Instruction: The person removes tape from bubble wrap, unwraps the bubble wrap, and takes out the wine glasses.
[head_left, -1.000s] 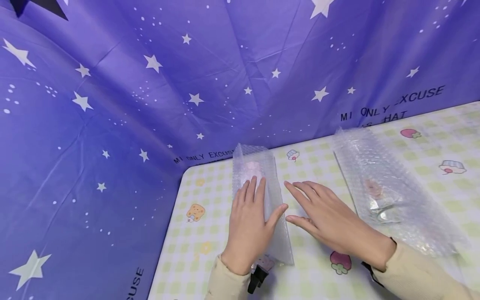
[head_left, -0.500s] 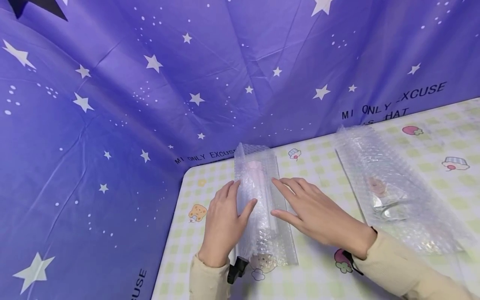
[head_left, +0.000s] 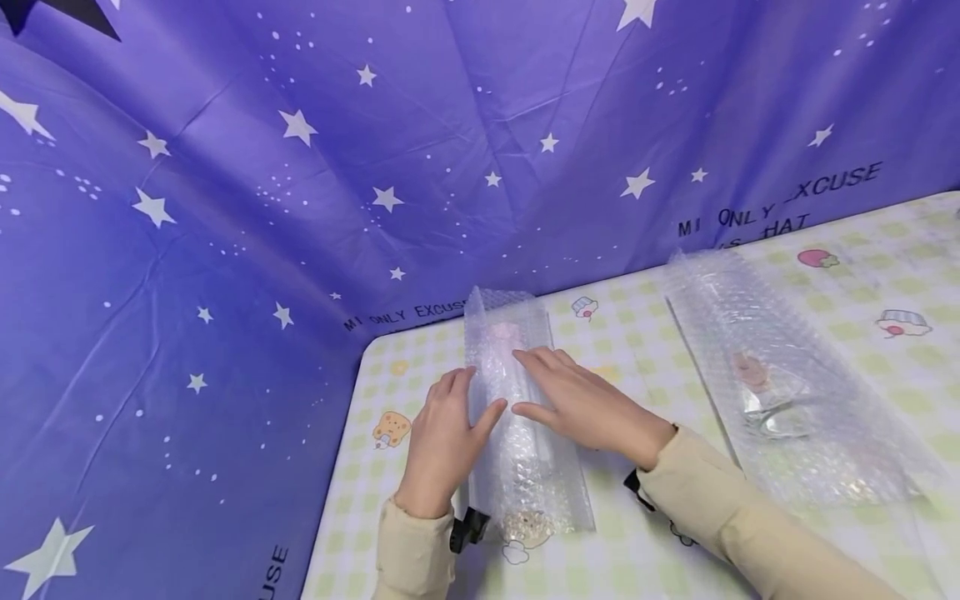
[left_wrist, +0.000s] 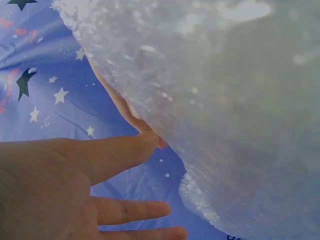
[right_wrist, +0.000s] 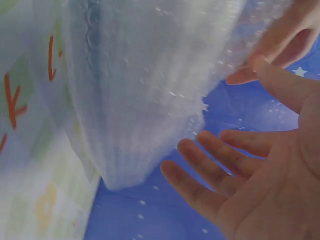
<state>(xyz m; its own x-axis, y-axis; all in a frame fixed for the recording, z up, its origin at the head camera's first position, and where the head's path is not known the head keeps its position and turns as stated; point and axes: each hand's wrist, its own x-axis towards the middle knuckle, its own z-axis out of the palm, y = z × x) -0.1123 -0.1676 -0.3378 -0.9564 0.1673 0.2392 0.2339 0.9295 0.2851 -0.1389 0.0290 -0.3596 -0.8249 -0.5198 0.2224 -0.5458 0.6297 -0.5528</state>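
A long strip of bubble wrap (head_left: 528,467) lies lengthwise near the left end of the table. A pink object (head_left: 505,335) shows dimly through its far part; its kind is blurred by the wrap. My left hand (head_left: 442,437) is at the wrap's left edge, thumb and fingers extended. From the right, my right hand (head_left: 588,404) reaches over the wrap with fingers stretched out. In the right wrist view that hand's fingers (right_wrist: 200,162) appear straight beside the wrap. The left wrist view shows the left thumb (left_wrist: 120,155) at the wrap's edge; exact contact is hard to tell.
A second bubble-wrap piece (head_left: 787,375), with something clear and partly brownish inside, lies on the right. A checked cloth (head_left: 637,333) covers the table. Behind and left hangs a purple star-patterned curtain (head_left: 420,142).
My left hand has shifted left off the wrap's top to its left edge. Afterwards my right hand has moved left, from beside the wrap to over it.
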